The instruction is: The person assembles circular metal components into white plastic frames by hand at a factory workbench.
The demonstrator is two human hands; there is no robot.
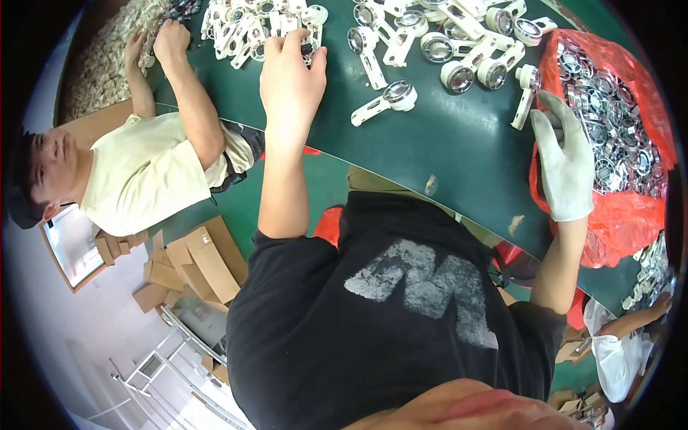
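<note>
My bare left hand (292, 82) reaches over the green table to the near edge of a heap of white long-handled parts with round chrome-ringed heads (240, 32). Its thumb and forefinger are spread, with one round head showing just beyond the gap; I see no grip on it. My right hand (564, 161), in a pale work glove, lies against the near-left side of a red plastic bag (620, 222) full of shiny chrome rings (609, 125). Its fingers are bent but apart, with nothing visible in them. Just left of the glove is one white part (527, 97).
More white ringed parts (459, 50) lie scattered at the far middle, and a single one (387, 102) lies closer in. At left, a person in a pale shirt (147, 168) works by a large pile of small pale pieces (107, 54). Another person's arm (634, 319) shows at lower right.
</note>
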